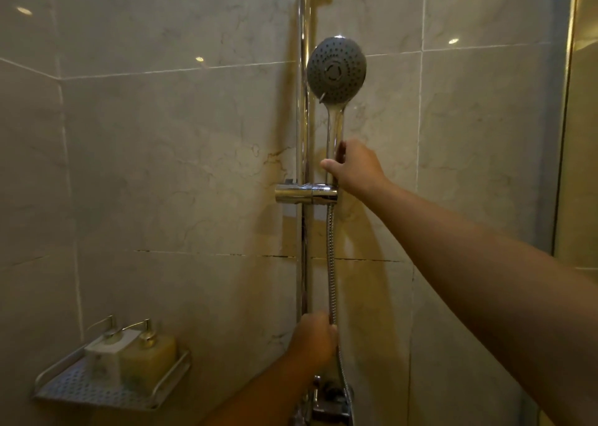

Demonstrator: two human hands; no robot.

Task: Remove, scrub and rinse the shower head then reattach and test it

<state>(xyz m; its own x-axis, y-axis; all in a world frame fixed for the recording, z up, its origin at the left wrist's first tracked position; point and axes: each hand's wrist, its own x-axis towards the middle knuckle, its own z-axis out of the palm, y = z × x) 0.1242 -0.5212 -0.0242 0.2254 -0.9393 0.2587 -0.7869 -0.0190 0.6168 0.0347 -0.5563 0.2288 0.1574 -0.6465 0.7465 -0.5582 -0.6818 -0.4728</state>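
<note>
A round grey-faced shower head (336,68) with a chrome handle (335,127) stands upright in a chrome holder (305,194) on the vertical slide rail (303,101). My right hand (354,166) grips the lower part of the handle just above the holder. A ribbed metal hose (331,257) hangs down from the holder. Lower down, my left hand (315,336) grips that hose beside the rail. The fingers of both hands are curled round what they hold.
A perforated metal corner shelf (81,390) at the lower left carries two pump bottles (147,357). The chrome mixer valve (330,403) shows at the bottom edge. Marble-look tiles cover the walls, and a glass panel edge (564,134) rises on the right.
</note>
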